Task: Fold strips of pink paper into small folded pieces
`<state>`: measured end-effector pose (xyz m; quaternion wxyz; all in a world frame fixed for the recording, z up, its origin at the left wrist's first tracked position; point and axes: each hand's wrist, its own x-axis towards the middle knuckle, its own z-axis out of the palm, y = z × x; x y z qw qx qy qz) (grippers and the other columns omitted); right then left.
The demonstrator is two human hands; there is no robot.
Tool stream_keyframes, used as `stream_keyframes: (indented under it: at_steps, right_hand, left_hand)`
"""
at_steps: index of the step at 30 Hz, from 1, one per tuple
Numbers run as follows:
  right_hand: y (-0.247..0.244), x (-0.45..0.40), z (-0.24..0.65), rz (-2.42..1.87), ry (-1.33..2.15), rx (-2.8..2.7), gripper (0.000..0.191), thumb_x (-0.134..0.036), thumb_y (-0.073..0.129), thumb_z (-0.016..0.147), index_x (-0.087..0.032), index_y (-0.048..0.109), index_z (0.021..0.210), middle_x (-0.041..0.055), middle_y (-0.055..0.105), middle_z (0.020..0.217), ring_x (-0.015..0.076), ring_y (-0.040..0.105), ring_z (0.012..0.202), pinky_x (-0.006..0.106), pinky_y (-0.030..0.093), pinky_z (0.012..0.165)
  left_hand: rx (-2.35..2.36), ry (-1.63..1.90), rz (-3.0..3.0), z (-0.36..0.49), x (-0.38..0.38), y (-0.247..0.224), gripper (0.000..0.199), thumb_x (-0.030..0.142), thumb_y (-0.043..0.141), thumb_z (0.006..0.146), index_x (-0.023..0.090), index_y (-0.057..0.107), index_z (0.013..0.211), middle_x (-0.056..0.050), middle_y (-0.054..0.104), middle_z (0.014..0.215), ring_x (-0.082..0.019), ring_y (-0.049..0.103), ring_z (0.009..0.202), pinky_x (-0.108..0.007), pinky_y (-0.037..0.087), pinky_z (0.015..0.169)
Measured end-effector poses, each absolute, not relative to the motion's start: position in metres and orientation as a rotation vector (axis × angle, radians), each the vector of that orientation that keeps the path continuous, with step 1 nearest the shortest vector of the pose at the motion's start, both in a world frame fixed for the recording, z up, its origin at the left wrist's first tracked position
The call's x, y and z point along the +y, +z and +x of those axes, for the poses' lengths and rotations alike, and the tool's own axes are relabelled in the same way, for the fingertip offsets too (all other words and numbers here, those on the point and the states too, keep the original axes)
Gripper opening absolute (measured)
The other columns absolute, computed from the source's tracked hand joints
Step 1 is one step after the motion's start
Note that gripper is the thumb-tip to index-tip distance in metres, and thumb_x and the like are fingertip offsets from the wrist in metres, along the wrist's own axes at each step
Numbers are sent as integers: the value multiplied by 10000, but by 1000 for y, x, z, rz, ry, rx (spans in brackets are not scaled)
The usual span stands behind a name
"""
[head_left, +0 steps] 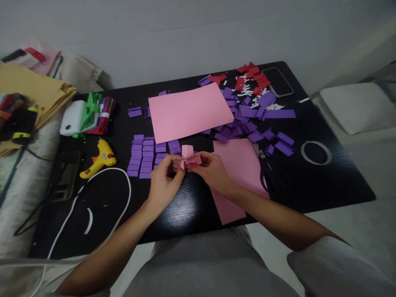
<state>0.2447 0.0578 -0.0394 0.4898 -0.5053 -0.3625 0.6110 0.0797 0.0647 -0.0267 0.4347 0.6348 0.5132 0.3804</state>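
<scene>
Between my two hands is a small folded strip of pink paper (192, 161), pinched at both ends. My left hand (167, 177) grips its left end with thumb and fingers closed. At the other end, my right hand (213, 171) pinches the strip the same way. Just behind it lies another small creased pink paper piece (187, 151) on the table. Rows of folded purple paper pieces (140, 156) sit left of my hands. A large pink sheet (188, 111) lies beyond them, and a second cut pink sheet (230, 202) is under my right forearm.
Black scissors (268, 175) rest at the right, near a roll of tape (320, 153). A yellow glue gun (99, 159) and white cable (129, 185) lie left. Purple pieces (236, 130), red pieces (261, 78) and a phone (278, 81) are at the back right of the black table (297, 181).
</scene>
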Motion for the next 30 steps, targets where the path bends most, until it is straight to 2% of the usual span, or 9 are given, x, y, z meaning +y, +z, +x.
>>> stream_keyframes:
  at_steps: [9, 14, 20, 23, 27, 30]
  right_hand:
    - [-34, 59, 245, -1250, 1453, -896, 120, -265, 760, 746, -190, 715, 827, 8, 747, 831, 183, 716, 851, 344, 580, 843]
    - [-30, 59, 246, -1193, 1541, -839, 210, -321, 827, 729, -188, 728, 859, 14, 745, 856, 185, 702, 852, 353, 578, 849]
    - [-30, 64, 250, -1022, 1791, -641, 294, -354, 911, 666, -184, 742, 836, 14, 732, 843, 156, 674, 780, 325, 583, 809]
    - [-31, 65, 252, -1017, 1782, -657, 352, -361, 918, 661, -187, 716, 890, 8, 732, 870, 153, 683, 793, 329, 594, 821]
    - [-32, 63, 252, -1114, 1613, -825, 465, -420, 889, 709, -228, 609, 1028, 25, 726, 996, 181, 702, 883, 358, 615, 838]
    - [-34, 56, 248, -1221, 1204, -1008, 562, -419, 843, 770, -266, 511, 1196, 89, 646, 1258, 221, 691, 1031, 393, 618, 867]
  left_hand:
    - [1199, 969, 1536, 80, 65, -27, 148, 219, 723, 884, 206, 667, 1021, -15, 723, 887, -142, 690, 786, -258, 553, 740]
    - [1141, 987, 1539, 79, 65, -29, 201, 196, 735, 883, 201, 691, 1079, -21, 728, 894, -141, 693, 798, -270, 563, 776]
    - [1017, 993, 1407, 77, 67, -25, 265, 247, 763, 882, 197, 732, 1141, -41, 752, 931, -144, 712, 817, -280, 595, 795]
    - [1019, 1003, 1357, 77, 68, -24, 292, 254, 800, 845, 197, 738, 1125, -43, 763, 931, -142, 713, 788, -289, 608, 793]
    - [1032, 998, 1361, 76, 69, -26, 281, 276, 803, 839, 195, 740, 1100, -48, 771, 937, -140, 708, 753, -297, 615, 775]
    - [1045, 1014, 1371, 75, 69, -26, 266, 276, 787, 853, 195, 745, 1103, -40, 761, 911, -131, 696, 744, -279, 606, 763]
